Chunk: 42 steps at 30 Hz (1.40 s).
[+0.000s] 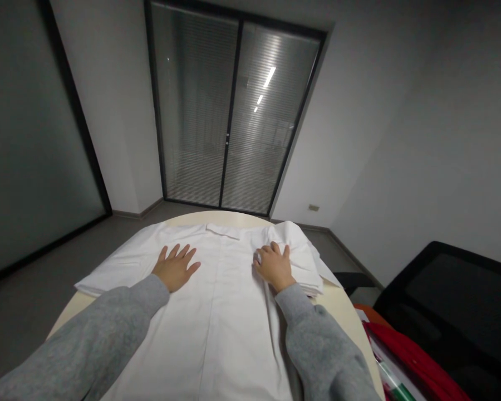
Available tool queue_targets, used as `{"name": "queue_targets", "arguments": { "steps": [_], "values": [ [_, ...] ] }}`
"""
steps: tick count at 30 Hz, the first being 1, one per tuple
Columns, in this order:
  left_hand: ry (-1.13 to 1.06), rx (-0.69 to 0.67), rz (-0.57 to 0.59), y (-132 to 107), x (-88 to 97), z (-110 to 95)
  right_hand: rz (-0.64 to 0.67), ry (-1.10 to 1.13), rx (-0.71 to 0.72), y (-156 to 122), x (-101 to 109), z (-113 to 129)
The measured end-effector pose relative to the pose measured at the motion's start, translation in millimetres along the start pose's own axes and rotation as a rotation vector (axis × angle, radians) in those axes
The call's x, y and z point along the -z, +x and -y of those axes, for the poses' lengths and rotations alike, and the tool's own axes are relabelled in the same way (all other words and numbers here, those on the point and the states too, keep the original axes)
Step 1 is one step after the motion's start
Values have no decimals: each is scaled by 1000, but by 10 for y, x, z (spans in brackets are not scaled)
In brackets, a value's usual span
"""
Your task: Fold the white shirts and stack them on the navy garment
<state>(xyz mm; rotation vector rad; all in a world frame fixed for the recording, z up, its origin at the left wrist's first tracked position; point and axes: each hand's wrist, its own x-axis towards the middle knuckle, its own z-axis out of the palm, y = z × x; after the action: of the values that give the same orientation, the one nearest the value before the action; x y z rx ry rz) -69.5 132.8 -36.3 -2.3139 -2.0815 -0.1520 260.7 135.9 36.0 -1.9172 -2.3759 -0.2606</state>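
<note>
One white garment (219,312) on table (343,312) | left hand (175,269) spread flat on it | right hand (274,268) part-curled, hold unclear

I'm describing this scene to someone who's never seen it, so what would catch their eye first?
Probably the big white garment spread over the round, pale table, with the left hand lying spread on it and the right hand touching it farther right. Next might come the bright red item at lower right, near the black chair, and the tall glass doors beyond the table.
</note>
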Motion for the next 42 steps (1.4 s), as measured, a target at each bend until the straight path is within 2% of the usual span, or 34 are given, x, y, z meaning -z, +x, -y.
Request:
{"name": "queue_targets", "arguments": {
  "steps": [8,14,17,21,24,28,33,42],
  "values": [
    [-10,-2,-2,-17,33,-7,-8,74,-11,11,6,-9],
    [13,-16,-1,-19,38,-3,-17,181,-97,117,111,-95],
    [11,-19,-10,-14,29,3,-60,212,-181,158,232,-221],
    [-6,-23,-18,-14,18,7,-131,186,-372,129,401,-500],
    [-11,-21,-16,-18,25,0,-113,161,-518,70,454,-733],
    [-5,-11,1,-23,62,-25,-37,176,-628,26,406,-965],
    [-19,-2,-1,-26,70,-25,50,234,-656,44,312,-1080],
    [-13,-10,1,1,33,3,19,230,-687,29,276,-1160]
  ]
}}
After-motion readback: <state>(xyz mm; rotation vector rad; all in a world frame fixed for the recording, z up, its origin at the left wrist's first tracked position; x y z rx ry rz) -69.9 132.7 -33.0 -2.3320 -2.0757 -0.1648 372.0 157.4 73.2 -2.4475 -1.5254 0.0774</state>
